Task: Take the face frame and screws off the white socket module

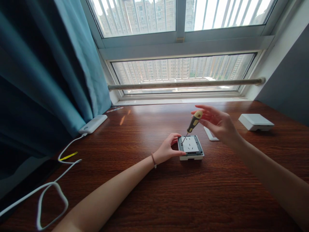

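Observation:
A wall socket [191,147] with a grey frame and white face lies flat on the dark wooden table [145,187]. My left hand [167,150] grips its left edge, thumb along the front and fingers over the back corner. My right hand [218,124] pinches the top of a yellow-and-black screwdriver [193,124] with its fingertips. The screwdriver leans to the left, and its tip rests on the socket's upper left corner.
A white cover plate [210,134] lies just behind my right hand. A white box [256,121] sits at the far right. A white power bank [93,124] with a looping white cable [51,190] lies at the left by the teal curtain [48,71]. A window runs behind the table.

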Tool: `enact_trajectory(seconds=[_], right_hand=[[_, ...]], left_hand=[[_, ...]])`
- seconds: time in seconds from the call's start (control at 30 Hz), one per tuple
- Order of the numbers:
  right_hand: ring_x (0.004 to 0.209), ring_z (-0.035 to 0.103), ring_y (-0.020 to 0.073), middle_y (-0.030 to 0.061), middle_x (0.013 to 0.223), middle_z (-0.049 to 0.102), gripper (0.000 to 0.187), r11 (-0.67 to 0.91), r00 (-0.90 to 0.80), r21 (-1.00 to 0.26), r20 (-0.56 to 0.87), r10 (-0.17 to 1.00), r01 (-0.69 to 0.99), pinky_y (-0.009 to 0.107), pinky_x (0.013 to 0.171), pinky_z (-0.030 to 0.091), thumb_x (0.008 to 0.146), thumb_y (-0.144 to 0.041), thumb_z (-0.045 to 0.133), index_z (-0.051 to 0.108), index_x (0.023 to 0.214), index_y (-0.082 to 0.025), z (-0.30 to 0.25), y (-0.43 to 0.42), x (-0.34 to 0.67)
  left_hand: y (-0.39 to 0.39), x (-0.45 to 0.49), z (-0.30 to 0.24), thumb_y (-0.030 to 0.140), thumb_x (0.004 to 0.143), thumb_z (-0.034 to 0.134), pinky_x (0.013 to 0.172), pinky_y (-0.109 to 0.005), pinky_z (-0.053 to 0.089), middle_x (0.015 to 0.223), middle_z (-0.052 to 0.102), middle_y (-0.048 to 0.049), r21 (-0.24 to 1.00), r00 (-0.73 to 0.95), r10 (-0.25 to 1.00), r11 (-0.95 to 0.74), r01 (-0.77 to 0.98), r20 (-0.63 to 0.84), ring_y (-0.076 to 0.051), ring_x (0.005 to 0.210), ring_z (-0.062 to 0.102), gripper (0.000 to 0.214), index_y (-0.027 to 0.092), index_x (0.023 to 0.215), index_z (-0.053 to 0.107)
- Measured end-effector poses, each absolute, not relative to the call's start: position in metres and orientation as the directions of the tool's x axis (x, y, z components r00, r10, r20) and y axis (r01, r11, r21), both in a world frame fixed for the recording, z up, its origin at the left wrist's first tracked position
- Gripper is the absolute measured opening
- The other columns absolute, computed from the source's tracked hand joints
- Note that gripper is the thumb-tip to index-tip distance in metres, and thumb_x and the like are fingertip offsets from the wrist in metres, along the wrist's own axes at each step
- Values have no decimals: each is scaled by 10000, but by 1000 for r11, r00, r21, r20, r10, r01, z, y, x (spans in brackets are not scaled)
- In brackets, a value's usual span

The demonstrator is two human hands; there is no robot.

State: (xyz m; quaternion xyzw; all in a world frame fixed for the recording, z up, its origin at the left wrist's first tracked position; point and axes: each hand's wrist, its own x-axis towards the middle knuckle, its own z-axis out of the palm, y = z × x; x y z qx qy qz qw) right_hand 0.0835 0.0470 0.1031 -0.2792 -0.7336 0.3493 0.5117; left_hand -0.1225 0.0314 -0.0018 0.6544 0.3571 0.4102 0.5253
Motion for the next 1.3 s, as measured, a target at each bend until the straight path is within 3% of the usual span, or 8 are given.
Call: enact_trajectory(seconds=[0.1,0.3,0.53,0.8,0.93,1.07,1.3], right_hand=[[1014,588,192,55,1082,628,322,609,-337,-791,559,758,59,387,920,467,813,-190,555,559,1133,-227,105,44,82],[804,598,159,26,930,600,221,666,-174,-708,643,745,234,329,728,515,724,-266,676,636,937,-224,97,47,80],[1009,597,185,51,1068,644,354,571,-322,-821,539,779,7,384,901,490,814,-203,568,533,1165,-238,104,46,82],[812,627,171,32,940,642,248,632,-147,-752,614,775,188,370,787,535,721,-279,679,648,963,-231,98,50,82],[927,632,197,42,1010,660,322,562,-184,-824,543,819,72,401,859,517,779,-259,618,590,1099,-240,99,51,82],[996,617,215,60,1091,641,296,526,-199,-851,517,833,-8,428,920,483,805,-269,588,584,1097,-219,100,51,81],[776,647,176,7,814,663,324,522,-132,-851,513,848,46,365,751,550,666,-285,727,626,968,-225,96,57,82]], left_hand=[[31,-123,-2,215,532,809,1053,-440,305,1161,526,-93,979,411,896,-203,38,169,-250,1149,477,674,186,1124,487],[32,-123,-3,210,538,805,1049,-435,316,1177,505,-92,975,411,892,-220,35,187,-247,1146,475,663,187,1122,491],[32,-124,-3,207,555,797,1048,-438,316,1169,510,-88,969,410,892,-238,64,192,-246,1144,477,652,190,1130,489],[32,-123,-3,187,549,798,1055,-416,318,1181,488,-86,972,417,889,-229,46,190,-238,1152,469,654,186,1123,485],[32,-123,-2,183,534,802,1052,-423,320,1160,492,-83,973,403,896,-226,55,186,-245,1142,474,650,183,1107,496],[32,-123,-2,194,538,802,1056,-418,316,1163,495,-78,972,406,894,-228,54,187,-240,1146,471,650,187,1112,498],[31,-123,-1,189,535,803,1053,-415,321,1172,488,-86,973,406,895,-223,53,183,-244,1147,471,656,176,1115,497]])
